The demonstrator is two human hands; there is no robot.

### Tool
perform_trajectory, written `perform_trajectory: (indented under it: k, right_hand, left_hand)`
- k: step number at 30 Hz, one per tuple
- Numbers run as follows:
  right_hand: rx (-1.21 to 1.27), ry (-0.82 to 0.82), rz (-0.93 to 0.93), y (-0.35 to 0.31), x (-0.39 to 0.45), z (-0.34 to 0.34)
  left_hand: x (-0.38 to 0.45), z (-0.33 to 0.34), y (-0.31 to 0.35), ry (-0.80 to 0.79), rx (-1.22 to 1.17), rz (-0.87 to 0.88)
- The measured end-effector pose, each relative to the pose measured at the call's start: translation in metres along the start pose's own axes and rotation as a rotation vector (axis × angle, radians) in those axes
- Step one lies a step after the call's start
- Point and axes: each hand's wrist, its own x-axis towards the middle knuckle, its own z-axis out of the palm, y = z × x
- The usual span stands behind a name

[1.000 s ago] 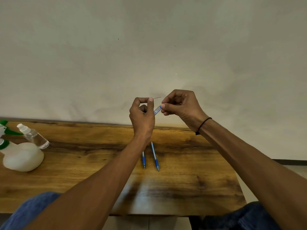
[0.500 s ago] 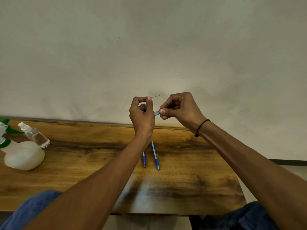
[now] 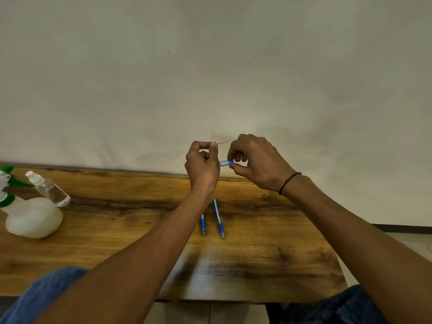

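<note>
Wooden table (image 3: 257, 265) against a plain wall. Raised above it, the left hand (image 3: 202, 167) pinches a thin dark rod (image 3: 223, 143). The right hand (image 3: 257, 162) pinches a small blue tube (image 3: 226, 162) just beside the left thumb. Two blue pens (image 3: 218, 219) lie on the table beneath.

Plain off-white wall (image 3: 210, 66) behind a wooden table (image 3: 268, 265) — pale tiled floor (image 3: 416, 244) beyond.

Above the wooden table (image 3: 117, 230), the left hand (image 3: 202, 167) pinches a thin dark rod (image 3: 223, 143) (thumb against forefinger). The right hand (image 3: 254, 164) pinches a small blue-ended tube (image 3: 226, 162). 2 blue pens (image 3: 218, 218) lie beneath.
</note>
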Motion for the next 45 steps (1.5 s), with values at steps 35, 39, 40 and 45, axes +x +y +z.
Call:
perform_trajectory:
  k: [35, 39, 40, 45]
  right_hand:
    - [0.349, -0.285, 0.338, 0.047, -0.006, 0.063]
    - [0.338, -0.319, 0.321, 0.042, -0.004, 0.067]
    - [0.338, -0.321, 0.326, 0.041, -0.004, 0.067]
    - [0.328, -0.304, 0.341, 0.041, -0.003, 0.070]
  left_hand:
    - [0.011, -0.014, -0.010, -0.582, 1.019, 0.047]
    - [0.012, -0.012, -0.009, -0.628, 1.021, 0.023]
    - [0.012, -0.011, -0.009, -0.636, 1.013, 0.013]
    - [0.015, -0.010, -0.008, -0.665, 0.955, -0.023]
